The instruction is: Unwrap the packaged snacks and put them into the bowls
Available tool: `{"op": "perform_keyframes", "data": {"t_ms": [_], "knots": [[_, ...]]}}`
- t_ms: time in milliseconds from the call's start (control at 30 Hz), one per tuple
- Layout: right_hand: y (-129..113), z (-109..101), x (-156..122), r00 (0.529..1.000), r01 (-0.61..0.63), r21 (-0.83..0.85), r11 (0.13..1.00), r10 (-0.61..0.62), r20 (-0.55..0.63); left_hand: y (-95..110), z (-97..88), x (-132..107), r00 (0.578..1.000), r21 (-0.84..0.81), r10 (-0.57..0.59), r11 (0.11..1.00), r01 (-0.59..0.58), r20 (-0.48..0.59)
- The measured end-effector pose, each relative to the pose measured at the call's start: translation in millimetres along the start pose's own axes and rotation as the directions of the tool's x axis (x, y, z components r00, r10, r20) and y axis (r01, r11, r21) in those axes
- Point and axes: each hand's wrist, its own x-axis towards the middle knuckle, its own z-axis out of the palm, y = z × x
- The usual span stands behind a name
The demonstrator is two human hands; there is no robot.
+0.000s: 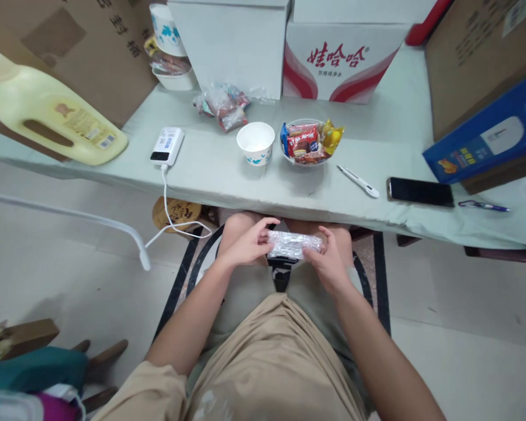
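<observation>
Over my lap, a small oblong bundle in shiny clear plastic wrap [293, 244] is held level between both hands. My left hand [258, 242] grips its left end with thumb and fingers. At the right end, my right hand [323, 257] pinches it the same way. What lies inside the wrap cannot be made out. Just beyond, on the table, stand a white paper cup [255, 143] with blue leaf marks and a bowl of packaged snacks [307, 143]. A white utility knife [358, 181] lies to the right of the bowl.
The pale green tablecloth [210, 181] ends above my knees. A power bank [167, 146] with a white cable sits left, beside a big yellow bottle [56, 111]. A phone [421, 192], a pen [484, 206] and a blue package [486, 134] are at right. Cartons [342, 64] line the back.
</observation>
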Motion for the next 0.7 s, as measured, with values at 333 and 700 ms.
{"op": "perform_keyframes", "data": {"t_ms": [333, 700], "knots": [[-8, 12, -15, 0.922, 0.388, -0.203, 0.899, -0.382, 0.071, -1, 45.1, 2, 0.984, -0.048, 0.120, 0.991, -0.127, -0.133], [3, -8, -15, 0.974, 0.169, 0.110, 0.980, -0.182, 0.131, 20, 20.5, 28, 0.857, 0.044, 0.156, 0.987, -0.155, -0.492]]}}
